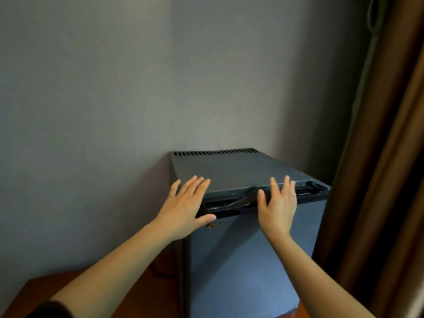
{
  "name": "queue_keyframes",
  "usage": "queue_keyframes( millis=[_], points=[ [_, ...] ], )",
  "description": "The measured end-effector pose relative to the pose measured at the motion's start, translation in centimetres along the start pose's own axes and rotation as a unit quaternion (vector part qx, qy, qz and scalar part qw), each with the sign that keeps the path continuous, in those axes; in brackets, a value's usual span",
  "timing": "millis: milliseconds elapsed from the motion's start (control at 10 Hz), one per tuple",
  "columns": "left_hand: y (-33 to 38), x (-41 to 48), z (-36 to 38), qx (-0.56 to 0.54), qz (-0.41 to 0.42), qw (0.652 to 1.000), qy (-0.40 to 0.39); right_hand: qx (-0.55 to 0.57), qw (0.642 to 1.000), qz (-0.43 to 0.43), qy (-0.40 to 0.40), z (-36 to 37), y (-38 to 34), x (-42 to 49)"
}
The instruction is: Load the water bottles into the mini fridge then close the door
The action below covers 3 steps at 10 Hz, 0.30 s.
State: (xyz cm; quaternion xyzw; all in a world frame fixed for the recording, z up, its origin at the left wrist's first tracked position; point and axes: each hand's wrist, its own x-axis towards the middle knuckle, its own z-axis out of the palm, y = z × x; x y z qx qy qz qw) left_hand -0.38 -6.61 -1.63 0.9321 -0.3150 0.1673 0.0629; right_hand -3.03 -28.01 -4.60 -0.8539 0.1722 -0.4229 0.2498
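Gray wall fills the back, with a brown curtain on the right and a wooden table low on the left. By the wall stands the dark mini fridge, and its door looks shut. The left hand lies flat on the fridge's top front corner and the right hand, a bit blurry, is at the top front edge; both have fingers spread and hold nothing.

A reddish-brown wooden surface runs along the bottom of the frame, carrying a dark mini fridge at centre right.
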Motion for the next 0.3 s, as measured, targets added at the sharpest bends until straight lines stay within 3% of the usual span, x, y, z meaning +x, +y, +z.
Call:
queue_keyframes(
  millis=[100,200,300],
  points=[
    [0.2,0.8,-1.9,-0.033,0.028,0.999,-0.034,-0.006,0.992,-0.123,-0.018,-0.1,-1.2,1.1],
    [-0.1,2.8,-4.5,-0.110,0.014,0.992,-0.058,-0.034,0.979,-0.169,-0.105,-0.8,-3.2,3.8],
    [-1.1,4.9,-6.6,-0.165,-0.005,0.982,-0.094,-0.009,0.964,-0.138,-0.229,-1.4,-4.8,7.1]
  ],
)
